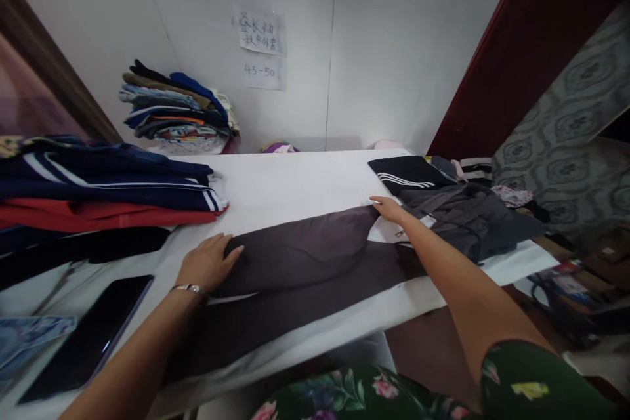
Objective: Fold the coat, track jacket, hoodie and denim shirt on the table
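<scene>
Dark grey trousers (305, 256) lie lengthwise over the white table, legs to the left and waist to the right. A pale lining and a small zip pull show at the waist. My left hand (204, 264) rests on the trouser legs, fingers stretched out and thumb apart. At the far corner of the waist, the fingers of my right hand (388, 209) close on the cloth; its fingertips are partly hidden. A bracelet circles my left wrist.
Folded clothes (108, 187) are piled at the left, with another stack (180, 108) behind. A black tablet or phone (88, 338) lies front left. Dark garments (457, 216) and striped black clothing (406, 172) sit at the right. Paper notes (262, 33) hang on the wall.
</scene>
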A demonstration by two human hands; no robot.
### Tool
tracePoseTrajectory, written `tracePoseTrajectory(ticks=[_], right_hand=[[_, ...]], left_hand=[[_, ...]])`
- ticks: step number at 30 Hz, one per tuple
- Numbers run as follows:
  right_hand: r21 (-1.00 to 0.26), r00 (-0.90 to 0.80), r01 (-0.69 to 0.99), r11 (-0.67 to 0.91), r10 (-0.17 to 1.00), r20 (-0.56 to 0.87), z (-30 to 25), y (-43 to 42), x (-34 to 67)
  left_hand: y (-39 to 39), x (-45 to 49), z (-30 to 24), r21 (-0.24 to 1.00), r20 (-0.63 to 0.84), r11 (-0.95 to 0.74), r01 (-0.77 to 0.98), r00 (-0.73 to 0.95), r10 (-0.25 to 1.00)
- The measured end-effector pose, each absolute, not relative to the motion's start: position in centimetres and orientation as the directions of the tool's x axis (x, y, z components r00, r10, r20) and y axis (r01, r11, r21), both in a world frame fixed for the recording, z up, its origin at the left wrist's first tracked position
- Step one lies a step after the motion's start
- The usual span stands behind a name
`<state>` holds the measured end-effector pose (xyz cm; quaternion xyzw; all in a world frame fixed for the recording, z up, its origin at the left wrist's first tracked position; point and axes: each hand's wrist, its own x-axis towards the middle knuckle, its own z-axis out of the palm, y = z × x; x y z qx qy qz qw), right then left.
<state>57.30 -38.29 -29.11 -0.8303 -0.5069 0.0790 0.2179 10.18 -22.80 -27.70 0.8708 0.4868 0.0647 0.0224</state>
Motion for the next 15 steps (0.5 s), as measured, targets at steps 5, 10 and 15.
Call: tracePoseTrajectory(ticks=[5, 10, 15], right_hand=[[-0.372, 0.454, 0.822, -0.432, 0.891, -0.031, -30.3, -35.7, 58.1], [-0.381, 0.393, 0.846, -0.373, 0.919, -0.027, -30.0, -36.1, 58.7], [-0.475, 0.313, 0.847, -0.241, 0.946, 0.079, -30.0, -38.3, 58.6]], left_hand=[[-21.2, 10.5, -27.4, 0.068, -0.037, -0.472, 0.879, 0.474, 0.879], [-20.9, 10.7, -27.1, 0.13, 0.068, -0.603, 0.787, 0.6, 0.797], [-22.4, 10.2, -25.3, 0.287, 0.106, -0.582, 0.761, 0.578, 0.809]])
